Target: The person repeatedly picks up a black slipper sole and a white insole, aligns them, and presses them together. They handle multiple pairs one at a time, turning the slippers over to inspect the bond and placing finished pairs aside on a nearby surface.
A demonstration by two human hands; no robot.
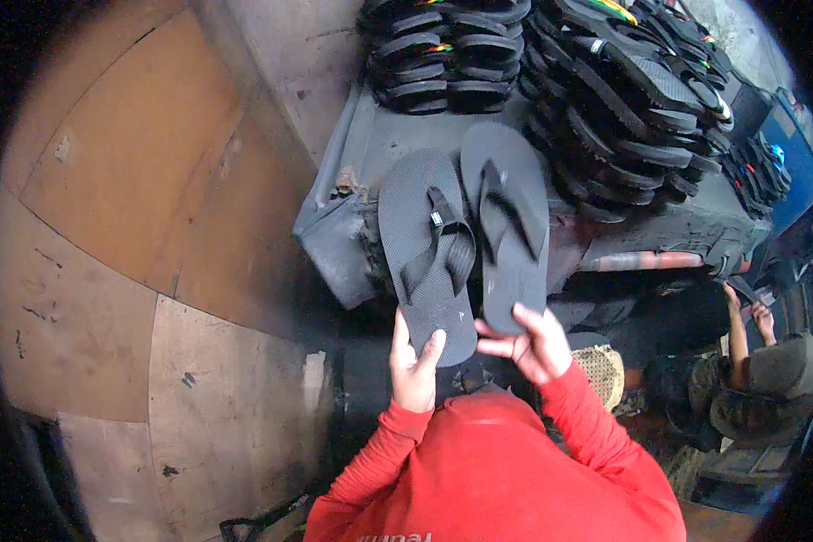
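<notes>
Two black flip-flops stretch away from me side by side, soles down and straps up. My left hand [415, 372] grips the heel of the left flip-flop [411, 194], its thumb on top of the footbed. A small white tag shows on that one's strap. The right flip-flop [518, 282] is pinched at its heel by my right hand [538, 349], thumb above and fingers at its edge and underside. Both toe ends reach over the dark worktable [397, 131]; whether they rest on it I cannot tell.
Stacked black flip-flops [447, 68] stand at the table's back, with a bigger leaning pile [614, 117] to their right. Wooden panels [235, 388] fill the left side. At the far right another person's hands [750, 321] show near a perforated tan seat [601, 372].
</notes>
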